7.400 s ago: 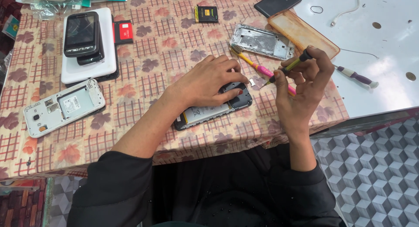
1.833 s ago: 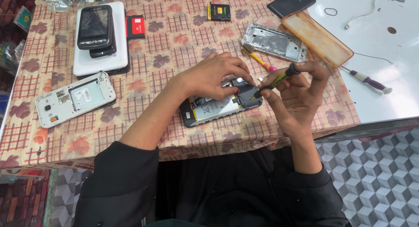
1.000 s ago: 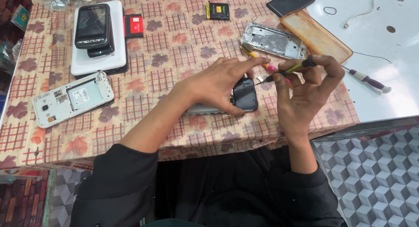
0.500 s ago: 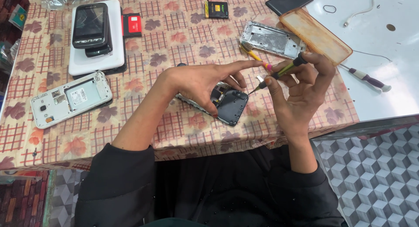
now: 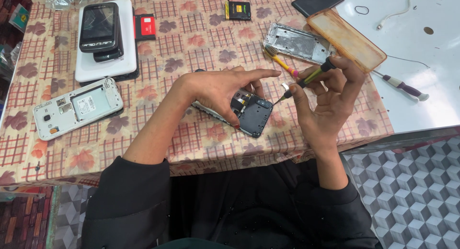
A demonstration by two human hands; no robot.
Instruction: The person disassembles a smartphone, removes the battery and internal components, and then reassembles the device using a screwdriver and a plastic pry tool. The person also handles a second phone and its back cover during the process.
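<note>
Much of the opened black phone (image 5: pixel 249 112) is hidden under the left hand (image 5: pixel 215 88), whose thumb and fingers clamp its long edges while the forefinger points out straight; only the phone's near end shows, tilted up off the patterned surface (image 5: pixel 191 43), with a dark inner plate, a small camera module and a ribbon part, though the fine parts are hard to make out. The right hand (image 5: pixel 326 98), just right of the phone, is closed on a screwdriver (image 5: pixel 306 80) with a yellow-green shaft and black cap, its tip touching the phone's upper right corner. Left of the phone lie a white backless phone (image 5: pixel 76 107) and a stack of two dark phones on a white slab (image 5: pixel 103 38). Beyond the phone lie two loose batteries, one red (image 5: pixel 145 27), one black-and-yellow (image 5: pixel 238 10), and a bare metal frame (image 5: pixel 298 42).
</note>
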